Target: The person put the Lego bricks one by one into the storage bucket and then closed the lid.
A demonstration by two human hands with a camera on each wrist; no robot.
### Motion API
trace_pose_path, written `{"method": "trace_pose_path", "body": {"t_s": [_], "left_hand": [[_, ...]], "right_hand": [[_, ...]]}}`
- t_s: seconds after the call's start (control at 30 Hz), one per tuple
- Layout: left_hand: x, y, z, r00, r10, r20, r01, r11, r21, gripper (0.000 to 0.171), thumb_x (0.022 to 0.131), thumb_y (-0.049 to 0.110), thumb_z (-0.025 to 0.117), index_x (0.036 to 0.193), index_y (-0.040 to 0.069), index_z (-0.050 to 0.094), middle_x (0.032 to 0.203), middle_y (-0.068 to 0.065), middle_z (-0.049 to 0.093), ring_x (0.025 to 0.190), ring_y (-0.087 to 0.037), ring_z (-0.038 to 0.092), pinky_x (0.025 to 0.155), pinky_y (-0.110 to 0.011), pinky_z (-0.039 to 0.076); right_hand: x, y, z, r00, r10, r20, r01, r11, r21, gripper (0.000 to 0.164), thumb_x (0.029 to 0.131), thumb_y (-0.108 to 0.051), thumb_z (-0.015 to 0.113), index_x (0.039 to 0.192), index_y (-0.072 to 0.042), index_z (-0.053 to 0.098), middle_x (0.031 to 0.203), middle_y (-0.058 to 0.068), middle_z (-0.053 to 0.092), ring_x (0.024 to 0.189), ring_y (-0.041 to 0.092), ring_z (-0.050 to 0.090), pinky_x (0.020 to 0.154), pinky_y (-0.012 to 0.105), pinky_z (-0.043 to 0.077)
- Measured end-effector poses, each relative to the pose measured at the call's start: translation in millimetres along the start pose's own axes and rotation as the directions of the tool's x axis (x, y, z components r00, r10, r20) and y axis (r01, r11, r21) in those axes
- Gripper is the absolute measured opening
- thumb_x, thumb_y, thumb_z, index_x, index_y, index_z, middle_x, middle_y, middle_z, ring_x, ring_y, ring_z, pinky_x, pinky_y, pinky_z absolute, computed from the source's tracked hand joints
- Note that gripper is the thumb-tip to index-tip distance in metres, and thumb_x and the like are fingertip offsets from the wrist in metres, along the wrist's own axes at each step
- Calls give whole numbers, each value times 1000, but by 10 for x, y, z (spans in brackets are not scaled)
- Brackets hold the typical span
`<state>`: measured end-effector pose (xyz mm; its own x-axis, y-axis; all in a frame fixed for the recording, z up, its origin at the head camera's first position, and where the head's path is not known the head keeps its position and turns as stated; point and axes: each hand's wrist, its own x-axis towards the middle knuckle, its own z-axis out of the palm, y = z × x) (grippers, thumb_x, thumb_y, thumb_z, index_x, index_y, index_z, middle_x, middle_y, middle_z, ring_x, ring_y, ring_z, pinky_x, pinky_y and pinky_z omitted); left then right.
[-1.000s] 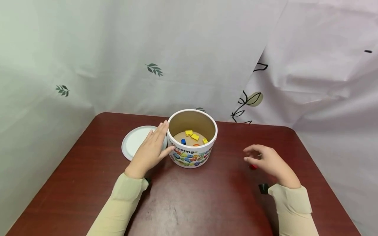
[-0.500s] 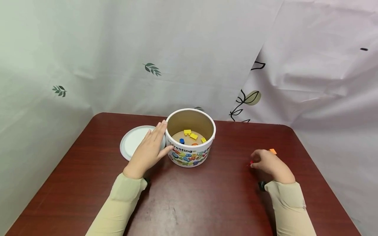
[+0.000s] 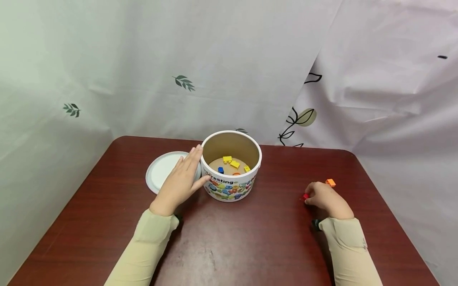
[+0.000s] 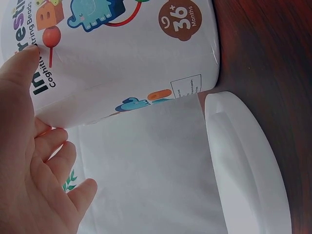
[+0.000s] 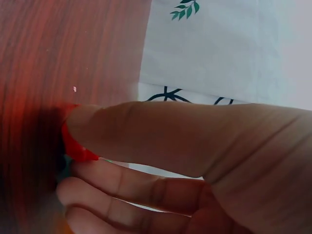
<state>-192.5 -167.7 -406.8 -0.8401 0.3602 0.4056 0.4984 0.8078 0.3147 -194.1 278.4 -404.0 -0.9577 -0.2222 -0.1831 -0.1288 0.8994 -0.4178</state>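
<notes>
A white round bucket point(image 3: 229, 196) with printed letters stands upright on the table. Inside it lie yellow bricks point(image 3: 234, 164), a blue brick point(image 3: 220, 170) and something orange point(image 3: 236, 173). My left hand point(image 3: 179, 182) rests with straight fingers against the bucket's left side; the left wrist view shows the thumb on the printed wall point(image 4: 131, 63). At the right, my right hand point(image 3: 327, 200) pinches a small red brick point(image 3: 305, 196) at the tabletop. In the right wrist view the thumb covers much of the red brick point(image 5: 78, 148). Just beyond this hand lies an orange brick point(image 3: 330, 182).
A white lid point(image 3: 159, 171) lies on the dark red table point(image 3: 250, 246), left of the bucket and partly behind my left hand. A pale curtain point(image 3: 229, 71) with leaf prints hangs beyond the table's back edge.
My right hand has lowered onto the red brick and its fingers have closed round it. The orange brick has come into sight behind that hand. My left hand stays against the bucket.
</notes>
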Motion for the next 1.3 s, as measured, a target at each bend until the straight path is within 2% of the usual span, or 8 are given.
{"method": "trace_pose_path", "body": {"t_s": [0.27,0.6,0.93,1.13,1.3], "left_hand": [[3,10,-17,1000,5,-1,-5,1000,-6,90,97,41,69,162,5,20,166,-13,24,153,-29,25,120,-58,23],[5,0,-28,1000,-16,22,16,1000,2,88,97,42,67,162,6,20,168,-11,21,154,-27,21,121,-57,21],[8,6,-26,1000,-14,27,14,1000,-4,88,98,41,67,162,5,20,168,-10,20,154,-27,21,121,-58,22],[9,5,-22,999,-20,34,20,1000,-7,88,98,42,67,162,6,19,168,-10,20,154,-26,20,122,-56,20],[12,0,-16,999,-18,29,18,1000,-8,88,97,42,67,162,6,20,168,-11,20,154,-27,21,121,-58,21]], "right_hand": [[7,-11,21,1000,-19,-18,19,1000,-6,8,82,-1,71,85,-2,64,70,3,55,64,18,50,59,33,43],[53,-47,14,995,-78,-54,77,997,-25,11,84,-3,73,87,1,64,71,3,59,63,17,52,59,33,44],[105,-113,58,993,-66,-98,64,998,-16,18,89,-11,74,96,5,66,79,8,66,71,21,61,67,39,54],[169,-184,160,970,-130,-208,140,990,35,17,90,-11,74,99,3,68,79,4,66,71,17,61,67,36,54],[209,-268,245,937,-158,-313,187,980,63,16,90,-13,76,99,-1,70,82,3,67,73,17,63,69,36,55]]}}
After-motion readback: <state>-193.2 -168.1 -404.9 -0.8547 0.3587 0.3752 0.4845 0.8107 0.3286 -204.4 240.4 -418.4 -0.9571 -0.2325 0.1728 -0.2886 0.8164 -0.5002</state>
